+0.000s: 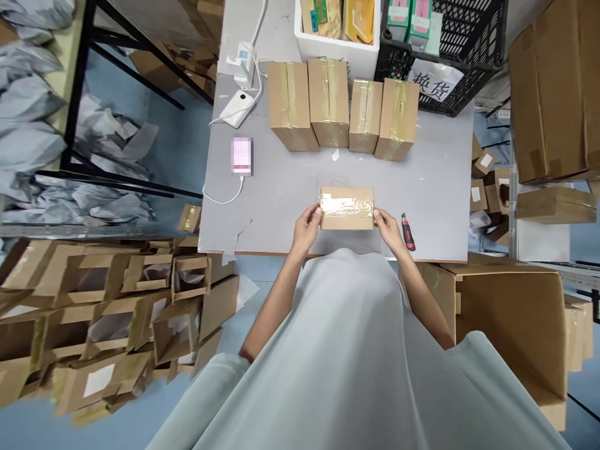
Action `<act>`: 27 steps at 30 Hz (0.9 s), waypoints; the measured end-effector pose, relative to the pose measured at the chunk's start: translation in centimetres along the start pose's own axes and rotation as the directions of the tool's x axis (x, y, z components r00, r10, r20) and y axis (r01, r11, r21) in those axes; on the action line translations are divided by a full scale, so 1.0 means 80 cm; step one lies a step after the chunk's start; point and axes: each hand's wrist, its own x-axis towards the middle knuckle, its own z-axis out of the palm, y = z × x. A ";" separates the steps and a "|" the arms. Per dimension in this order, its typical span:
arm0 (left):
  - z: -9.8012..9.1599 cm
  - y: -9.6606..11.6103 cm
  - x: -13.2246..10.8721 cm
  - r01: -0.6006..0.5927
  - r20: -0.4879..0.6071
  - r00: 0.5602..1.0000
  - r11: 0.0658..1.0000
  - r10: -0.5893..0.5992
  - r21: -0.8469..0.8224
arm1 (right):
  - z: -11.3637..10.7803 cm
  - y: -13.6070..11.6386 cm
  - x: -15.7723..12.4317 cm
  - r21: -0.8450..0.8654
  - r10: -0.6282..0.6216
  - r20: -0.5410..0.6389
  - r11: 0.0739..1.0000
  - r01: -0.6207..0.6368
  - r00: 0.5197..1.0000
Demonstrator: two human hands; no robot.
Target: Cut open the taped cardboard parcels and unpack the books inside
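Note:
A small cardboard box (pixel 347 215) sealed with shiny clear tape lies near the front edge of the table, between my hands. My left hand (pixel 307 226) grips its left end, thumb on the near corner. At the right end, my right hand (pixel 387 229) holds the box in the same way. Just right of that hand lies a red and black utility knife (pixel 407 233), its blade end pointing away from me. Farther back, several taped cardboard boxes (pixel 365 115) stand in a row.
Behind the row are a white foam box (pixel 337 51) and a black plastic crate (pixel 450 59). A phone (pixel 242 156) on a cable, a power bank (pixel 237 109) and a power strip (pixel 244 64) lie at left. A large open carton (pixel 509 331) stands right of me.

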 end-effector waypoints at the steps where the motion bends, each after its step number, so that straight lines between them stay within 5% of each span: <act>1: 0.001 0.003 0.002 0.000 0.006 1.000 1.000 0.000 -0.009 | 0.000 -0.001 0.001 -0.013 0.009 -0.007 1.000 -0.009 1.000; 14: 0.018 0.016 0.003 -0.036 -0.019 0.999 0.998 0.035 -0.056 | 0.006 -0.031 -0.003 0.056 -0.052 -0.113 0.997 0.059 0.992; 27: 0.016 -0.086 -0.028 0.224 0.027 0.974 0.975 -0.224 0.011 | 0.021 0.072 -0.027 0.022 0.159 0.006 0.987 -0.159 0.987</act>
